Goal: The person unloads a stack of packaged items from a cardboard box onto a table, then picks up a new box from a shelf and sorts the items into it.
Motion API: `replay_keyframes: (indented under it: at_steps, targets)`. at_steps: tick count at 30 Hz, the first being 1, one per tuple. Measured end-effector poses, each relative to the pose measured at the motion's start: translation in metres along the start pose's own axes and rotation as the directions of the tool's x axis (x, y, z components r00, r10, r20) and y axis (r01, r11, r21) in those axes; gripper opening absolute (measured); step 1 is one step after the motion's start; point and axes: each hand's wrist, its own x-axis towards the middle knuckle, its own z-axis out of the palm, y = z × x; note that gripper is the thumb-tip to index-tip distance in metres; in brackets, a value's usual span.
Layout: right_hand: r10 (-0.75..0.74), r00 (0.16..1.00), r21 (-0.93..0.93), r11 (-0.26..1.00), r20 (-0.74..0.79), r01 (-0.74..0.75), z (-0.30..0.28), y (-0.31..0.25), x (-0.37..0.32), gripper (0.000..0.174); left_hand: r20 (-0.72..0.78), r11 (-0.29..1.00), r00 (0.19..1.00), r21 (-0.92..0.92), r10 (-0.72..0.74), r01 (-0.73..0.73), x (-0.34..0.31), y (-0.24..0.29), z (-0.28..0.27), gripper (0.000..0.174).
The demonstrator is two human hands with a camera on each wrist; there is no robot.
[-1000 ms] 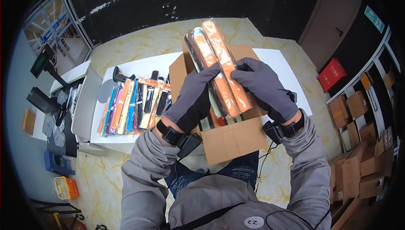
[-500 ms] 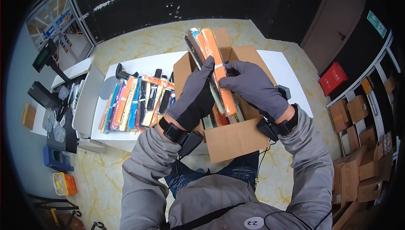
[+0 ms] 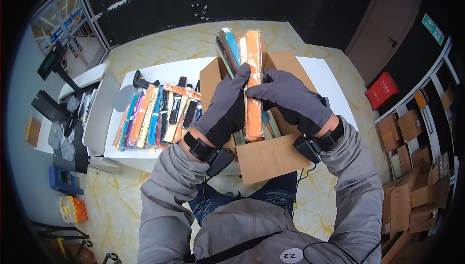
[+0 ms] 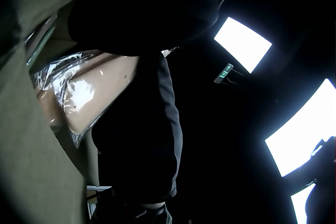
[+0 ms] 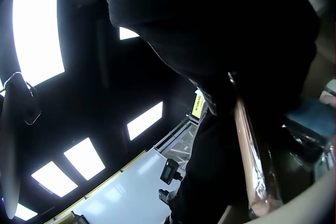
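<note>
Several long, flat, plastic-wrapped pieces are held upright in a fan above an open cardboard box [image 3: 269, 160]. The left hand [image 3: 224, 104] grips the bundle, which includes a blue piece [image 3: 232, 46] and dark ones [image 3: 224, 51]. The right hand [image 3: 295, 97] pinches the edge of an orange piece [image 3: 253, 55] at the bundle's right side. That orange wrapped piece [image 4: 89, 95] shows beside the dark glove in the left wrist view, and edge-on [image 5: 249, 155] in the right wrist view. Both hands wear grey and black gloves; palms and most fingertips are hidden.
On the white table [image 3: 329, 85], a row of wrapped pieces [image 3: 145, 114] lies left of the box, with a black scanner [image 3: 140, 81] behind it. A desk with monitors [image 3: 51, 106] stands at the left. Cardboard boxes [image 3: 402, 196] and a red bin [image 3: 382, 89] are at the right.
The orange piece has turned more upright and separated from the bundle, uncovering the blue piece and a pale one. The right hand has shifted slightly along with it.
</note>
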Motion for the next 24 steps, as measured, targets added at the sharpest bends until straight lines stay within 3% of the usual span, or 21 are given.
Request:
replay_keyframes:
  at_steps: [4, 7, 12, 15, 19, 24]
  targets:
    - [-0.022, 0.998, -0.045, 0.999, -0.06, 0.019, 0.002, -0.013, -0.008, 0.038, 0.048, 0.999, 0.998, -0.023, -0.047, 0.048, 0.005, 0.0, -0.006, 0.05]
    - [-0.123, 0.978, -0.303, 0.951, -0.169, 0.068, -0.007, -0.021, -0.011, 0.042, -0.025, 0.996, 0.999, -0.076, 0.045, -0.046, 0.008, -0.003, -0.007, 0.051]
    - [-0.13, 0.955, -0.255, 0.965, -0.266, 0.061, -0.033, -0.02, -0.015, 0.047, -0.058, 0.981, 0.994, -0.166, 0.09, -0.098, -0.009, 0.011, 0.014, 0.054]
    - [-0.114, 0.945, -0.369, 0.929, -0.306, -0.007, -0.038, -0.016, -0.018, 0.052, -0.108, 0.979, 0.976, -0.055, 0.188, -0.194, -0.017, 0.025, 0.021, 0.057]
    - [-0.113, 0.96, -0.506, 0.862, -0.257, -0.033, -0.037, -0.004, -0.01, 0.056, -0.088, 0.979, 0.975, 0.011, 0.206, -0.206, -0.019, 0.04, 0.014, 0.059]
    - [-0.039, 0.98, -0.469, 0.881, -0.197, -0.059, -0.029, -0.008, -0.003, 0.059, -0.073, 0.992, 0.993, -0.083, 0.092, -0.098, -0.017, 0.04, 0.006, 0.057]
